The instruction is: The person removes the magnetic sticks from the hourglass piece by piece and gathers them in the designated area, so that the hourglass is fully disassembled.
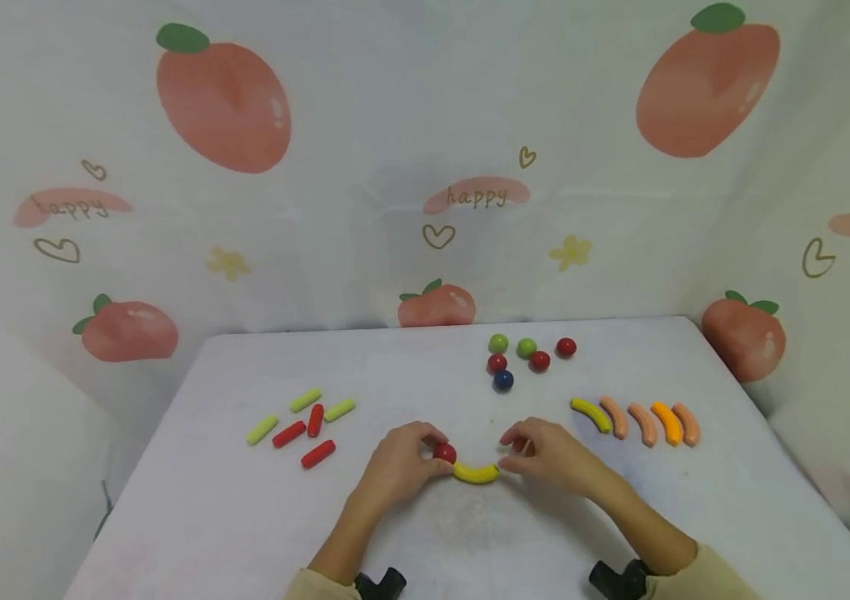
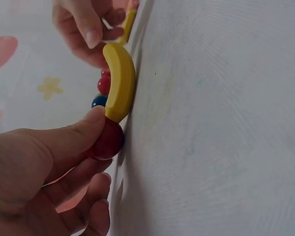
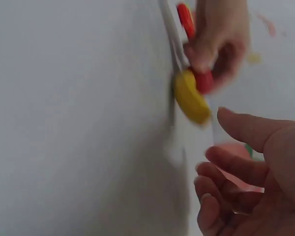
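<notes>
My left hand [image 1: 404, 467] pinches a shiny dark red ball [image 1: 445, 452] between thumb and fingers, low over the table. A small yellow toy banana [image 1: 476, 474] lies right beside the ball, curving away to the right. In the left wrist view the thumb tip is where the ball [image 2: 108, 141] and the banana [image 2: 121, 81] meet. My right hand [image 1: 548, 454] hovers by the banana's right end, fingers loosely bent with nothing between them. The right wrist view shows a gap between its thumb [image 3: 241, 129] and the banana [image 3: 191, 101].
Red sticks [image 1: 289, 434] and light green sticks [image 1: 262, 430] lie at the left on the white table [image 1: 192, 500]. Several green, red and blue balls [image 1: 503, 381] sit toward the back. Another toy banana [image 1: 591, 414] and several orange curved pieces [image 1: 643, 424] form a row at the right.
</notes>
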Motion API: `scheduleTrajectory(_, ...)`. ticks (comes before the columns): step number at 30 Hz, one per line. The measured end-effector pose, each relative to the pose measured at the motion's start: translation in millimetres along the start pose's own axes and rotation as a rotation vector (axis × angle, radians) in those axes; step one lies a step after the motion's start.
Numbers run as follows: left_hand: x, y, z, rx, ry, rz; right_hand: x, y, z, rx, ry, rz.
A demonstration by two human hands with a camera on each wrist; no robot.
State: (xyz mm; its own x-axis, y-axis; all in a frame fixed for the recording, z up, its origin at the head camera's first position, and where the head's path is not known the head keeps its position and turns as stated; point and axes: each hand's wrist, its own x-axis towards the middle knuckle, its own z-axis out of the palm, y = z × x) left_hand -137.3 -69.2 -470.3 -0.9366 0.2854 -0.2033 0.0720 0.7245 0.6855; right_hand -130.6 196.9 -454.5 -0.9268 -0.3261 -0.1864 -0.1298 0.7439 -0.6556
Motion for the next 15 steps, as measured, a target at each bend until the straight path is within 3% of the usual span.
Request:
scheduleTrajectory(3,-0.2,0.8,0.3,-0.014,0.002,0.003,2.8,-12.0,17.6,0.067,-0.096,-0.041)
scheduleTrajectory(8,-1.0,1.3,0.1,-0.026,-0.001,0.005,5.1,-19.3,32.6,0.078,-0.123,-0.074)
scheduleTrajectory(15,0.1,-2.8,-3.7,-0.013,0.002,-0.003,-2.8,-7.4,15.9,0.088,-0.112,-0.024)
